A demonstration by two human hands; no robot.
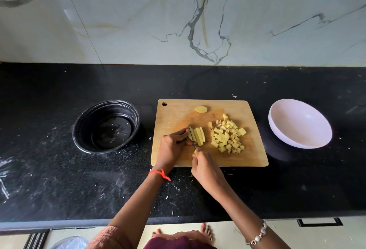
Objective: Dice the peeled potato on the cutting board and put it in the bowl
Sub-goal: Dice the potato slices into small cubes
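Black speckled stone counter [59,179] carrying a rectangular wooden cutting board [174,114]. A round white bowl [297,128] stands on the counter to its right, apart from it. Pile of pale yellow potato dice [227,136] on the board's right half. My left grip [172,146] curls over the yellow potato slices [199,137] mid-board. My right grip [206,169] closes round the small yellow-handled knife [191,134], blade among the slices.

1 head-worn wide-angle view, facing forward and down, close above countertop [59,179]
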